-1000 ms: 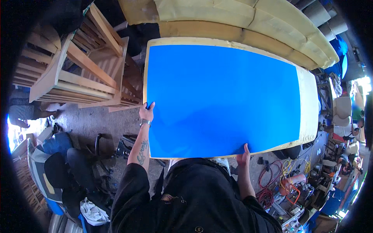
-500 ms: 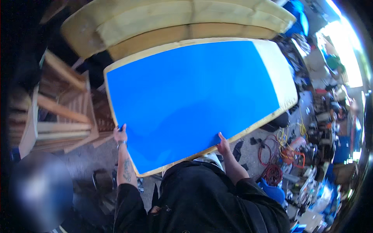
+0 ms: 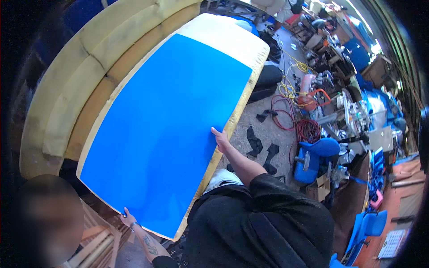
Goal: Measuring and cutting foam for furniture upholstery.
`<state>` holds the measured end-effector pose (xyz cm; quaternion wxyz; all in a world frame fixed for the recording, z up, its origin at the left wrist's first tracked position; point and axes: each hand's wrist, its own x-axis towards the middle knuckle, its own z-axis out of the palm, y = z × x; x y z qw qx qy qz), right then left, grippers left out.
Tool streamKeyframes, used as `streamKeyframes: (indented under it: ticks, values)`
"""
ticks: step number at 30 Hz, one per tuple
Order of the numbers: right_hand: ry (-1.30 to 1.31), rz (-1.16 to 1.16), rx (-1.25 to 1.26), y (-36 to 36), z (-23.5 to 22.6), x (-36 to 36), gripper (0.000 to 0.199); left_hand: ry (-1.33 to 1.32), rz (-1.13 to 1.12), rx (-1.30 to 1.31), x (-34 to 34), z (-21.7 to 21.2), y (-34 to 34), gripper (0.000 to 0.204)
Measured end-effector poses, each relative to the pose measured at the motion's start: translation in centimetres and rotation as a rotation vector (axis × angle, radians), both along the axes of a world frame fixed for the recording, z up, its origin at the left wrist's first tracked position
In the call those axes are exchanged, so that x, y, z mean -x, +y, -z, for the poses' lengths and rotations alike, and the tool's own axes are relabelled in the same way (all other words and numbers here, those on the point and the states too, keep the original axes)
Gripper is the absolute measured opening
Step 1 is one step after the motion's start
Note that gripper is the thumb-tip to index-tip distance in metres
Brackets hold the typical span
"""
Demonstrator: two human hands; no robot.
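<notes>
A large foam panel (image 3: 225,38), pale yellow along its rim and far end, lies before me with a flat blue sheet (image 3: 156,125) over most of its top. My left hand (image 3: 128,218) grips the near left end, thumb on top and fingers hidden under the edge. Midway along the right edge, my right hand (image 3: 220,140) holds the panel the same way, its thumb over the blue sheet. Against the panel's far left side stands a curved yellow foam sofa body (image 3: 71,85).
Wooden frames (image 3: 94,245) stand at the lower left beside another person (image 3: 49,223). Black scraps (image 3: 254,142), a coiled red hose (image 3: 308,131) and a reddish tank (image 3: 306,91) lie on the floor to the right. Nearby is a blue chair (image 3: 308,163); a cluttered bench runs behind.
The view has swung to the right, so the panel and sofa body now slant toward the upper right. Both hands keep their hold on the panel edges.
</notes>
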<state>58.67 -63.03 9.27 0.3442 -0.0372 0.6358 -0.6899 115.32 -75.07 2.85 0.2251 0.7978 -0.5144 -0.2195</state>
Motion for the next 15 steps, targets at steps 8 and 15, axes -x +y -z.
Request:
streamKeyframes:
  ticks: [8, 15]
  values:
    - [0.012, 0.102, -0.195, 2.2, 1.3, -1.2, 0.043, 0.284, -0.043, 0.010, 0.3, 0.1, -0.1, 0.050]
    - [-0.116, -0.123, -0.293, 2.3, 4.2, 2.0, 0.049, 0.094, -0.057, -0.093, 0.4, -0.1, -0.3, 0.064]
